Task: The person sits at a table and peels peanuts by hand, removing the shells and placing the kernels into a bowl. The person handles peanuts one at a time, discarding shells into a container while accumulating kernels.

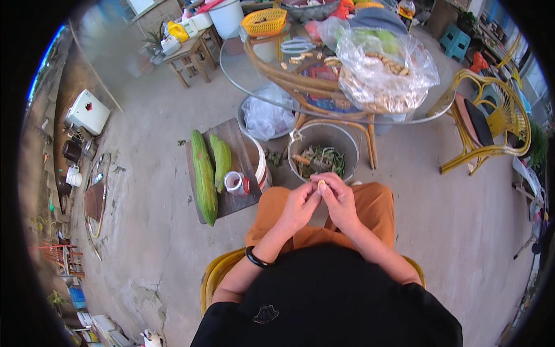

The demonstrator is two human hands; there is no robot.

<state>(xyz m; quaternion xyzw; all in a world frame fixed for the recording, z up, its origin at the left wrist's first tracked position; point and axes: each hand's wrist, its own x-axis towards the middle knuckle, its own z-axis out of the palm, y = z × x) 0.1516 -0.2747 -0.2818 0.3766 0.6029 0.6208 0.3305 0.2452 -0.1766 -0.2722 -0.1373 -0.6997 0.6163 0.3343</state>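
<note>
My left hand (300,204) and my right hand (341,200) meet in front of my knees, with the fingertips together. Pinched between them is a small tan piece that looks like a peanut (321,184), mostly covered by my fingers. Just beyond my hands stands a metal bucket (353,145) with green plant scraps (331,160) in it. To the left, a dark wooden board (232,206) carries a long green gourd (202,173), a shorter green gourd (221,160) and an uncapped clear jar (236,184) with something reddish inside.
A glass-topped rattan table (260,96) holds a clear plastic bag of peanuts (386,82), loose peanuts (299,57), scissors (298,45) and a yellow basket (263,21). Below it sits a basin with plastic bags (266,115). A rattan chair (490,117) stands right, a wooden stool (189,52) back left.
</note>
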